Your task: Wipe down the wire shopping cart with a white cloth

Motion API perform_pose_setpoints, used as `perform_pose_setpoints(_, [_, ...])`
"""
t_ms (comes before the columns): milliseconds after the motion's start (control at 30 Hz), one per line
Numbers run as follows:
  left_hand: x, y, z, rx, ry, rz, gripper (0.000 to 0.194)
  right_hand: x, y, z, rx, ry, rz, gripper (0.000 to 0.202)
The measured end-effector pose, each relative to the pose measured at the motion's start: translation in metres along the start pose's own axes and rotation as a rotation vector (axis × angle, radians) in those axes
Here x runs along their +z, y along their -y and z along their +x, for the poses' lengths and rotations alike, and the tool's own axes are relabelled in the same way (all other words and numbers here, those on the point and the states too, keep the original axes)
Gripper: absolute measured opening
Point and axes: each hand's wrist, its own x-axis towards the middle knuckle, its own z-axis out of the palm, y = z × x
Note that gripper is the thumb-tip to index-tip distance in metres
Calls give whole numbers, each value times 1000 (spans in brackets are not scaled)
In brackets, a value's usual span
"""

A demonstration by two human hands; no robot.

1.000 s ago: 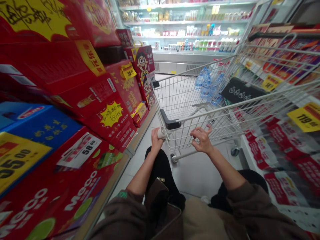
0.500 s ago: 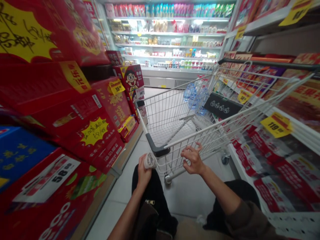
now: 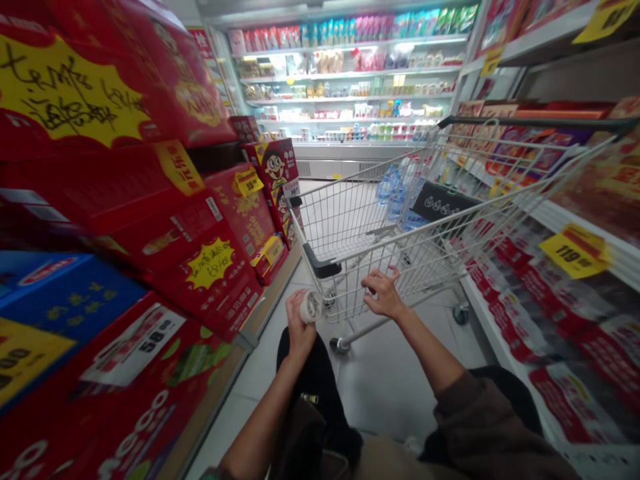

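My left hand (image 3: 299, 317) is closed round a whitish roll (image 3: 312, 307), whose layered end faces right; its material is unclear. It is just below the near left corner of a wire shopping cart (image 3: 327, 268). My right hand (image 3: 383, 292) overlaps the cart's near side, fingers bent loosely and apart, with nothing visible between them. Whether its fingertips touch the wires cannot be made out. A dark sign panel (image 3: 443, 205) hangs at the cart's far end. The cart's front wheel (image 3: 340, 345) stands on the floor between my knees.
Stacked red boxes (image 3: 220, 267) with yellow price tags line the left side. On the right, a shelf holds packaged goods (image 3: 530, 280). Bottled water packs (image 3: 395, 190) stand beyond the cart. A lit refrigerated case (image 3: 345, 93) fills the far end.
Both hands have risen slightly in the view. The cart's near corner and front wheel sit higher and slightly farther right, while the shelves have shifted right and down. The roll remains in my left hand.
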Motion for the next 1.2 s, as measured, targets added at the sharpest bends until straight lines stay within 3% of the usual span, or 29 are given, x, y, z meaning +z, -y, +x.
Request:
perform_pose_setpoints(100, [0, -5, -2, 83, 77, 38, 64, -6, -4, -12, -23, -17, 7, 16])
perform_pose_setpoints(300, [8, 0, 6, 58, 94, 160, 73, -32, -16, -40, -121, -36, 8, 16])
perform_pose_setpoints(400, [14, 3, 11, 150, 59, 214, 64, -45, -23, -53, -181, 18, -22, 25])
perform_pose_setpoints(500, [19, 6, 17, 220, 40, 248, 58, -53, -22, -75, -118, 16, -143, 36])
perform_pose_setpoints(633, [23, 15, 43, 5, 18, 295, 62, -69, 3, -94, -24, -313, -318, 48])
perform_pose_setpoints(700, [26, 19, 60, -122, 15, 301, 62, -84, 26, -83, 3, -469, -339, 52])
perform_pose_setpoints(767, [28, 18, 70, -195, 5, 297, 62, -99, 53, -58, -31, -466, -296, 56])
perform_pose_setpoints(867, [32, 3, 62, -182, -32, 288, 61, -111, 88, -14, -59, -310, -213, 51])
perform_pose_setpoints(967, [34, -24, 31, -40, -23, 246, 63, -110, 103, 10, -48, -304, -82, 30])
perform_pose_setpoints(1067, [38, -56, 0, 86, 16, 168, 70, -108, 100, 11, 5, -358, 35, 27])
perform_pose_setpoints(1200, [44, -86, -17, 238, 23, 85, 76, -114, 89, 7, -10, -270, 124, 42])
